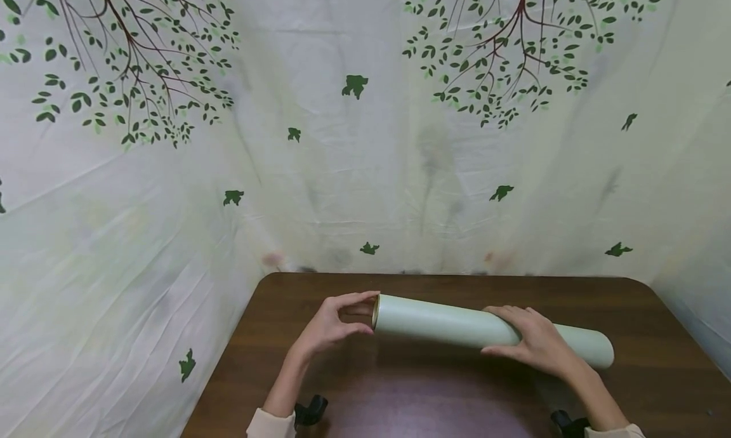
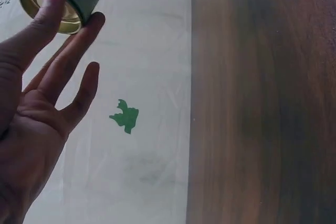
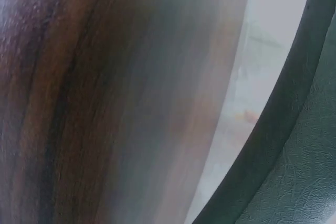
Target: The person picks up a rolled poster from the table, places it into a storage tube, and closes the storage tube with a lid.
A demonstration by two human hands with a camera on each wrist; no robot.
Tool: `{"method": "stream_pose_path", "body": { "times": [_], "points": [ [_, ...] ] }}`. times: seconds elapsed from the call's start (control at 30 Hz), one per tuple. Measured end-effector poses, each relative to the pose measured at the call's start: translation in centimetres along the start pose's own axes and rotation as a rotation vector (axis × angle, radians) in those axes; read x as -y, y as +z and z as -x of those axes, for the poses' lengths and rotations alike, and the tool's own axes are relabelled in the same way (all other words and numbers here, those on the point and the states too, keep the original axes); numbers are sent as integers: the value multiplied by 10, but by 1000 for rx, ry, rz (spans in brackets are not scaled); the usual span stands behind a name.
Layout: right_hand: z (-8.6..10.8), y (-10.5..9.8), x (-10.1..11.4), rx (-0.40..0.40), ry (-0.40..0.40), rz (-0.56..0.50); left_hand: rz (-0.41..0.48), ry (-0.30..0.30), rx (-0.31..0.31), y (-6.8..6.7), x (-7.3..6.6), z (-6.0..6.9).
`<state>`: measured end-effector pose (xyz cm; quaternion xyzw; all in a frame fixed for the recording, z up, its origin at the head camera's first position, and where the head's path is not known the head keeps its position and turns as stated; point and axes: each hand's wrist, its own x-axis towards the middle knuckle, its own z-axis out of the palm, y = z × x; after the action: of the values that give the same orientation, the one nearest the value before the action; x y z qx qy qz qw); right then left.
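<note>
A long pale green tube (image 1: 440,318) with a gold-rimmed metal end lies crosswise over the dark table, its right end tilted nearer to me. My right hand (image 1: 533,339) grips it right of the middle, fingers over the top and thumb along the near side. Around the left end stands my left hand (image 1: 337,324), fingers fairly straight, fingertips at the rim and palm away from it. In the left wrist view the thumb of the left hand (image 2: 42,93) crosses in front of the recessed gold end (image 2: 67,14). The right wrist view shows the tube's textured surface (image 3: 299,156) close up, without the hand.
The brown wooden table (image 1: 422,393) has rounded far corners. Behind it and at the sides hangs a pale cloth (image 1: 320,190) printed with branches and green shapes. Dark straps (image 1: 311,411) sit at both wrists.
</note>
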<state>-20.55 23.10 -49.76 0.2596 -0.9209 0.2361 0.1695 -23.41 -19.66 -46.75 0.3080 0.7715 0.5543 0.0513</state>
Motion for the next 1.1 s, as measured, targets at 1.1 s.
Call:
{"method": "stream_pose_path", "body": {
  "times": [1.1],
  "points": [
    [3, -2, 1, 122, 21, 5, -81, 25, -89, 20, 12, 6]
  ]
}}
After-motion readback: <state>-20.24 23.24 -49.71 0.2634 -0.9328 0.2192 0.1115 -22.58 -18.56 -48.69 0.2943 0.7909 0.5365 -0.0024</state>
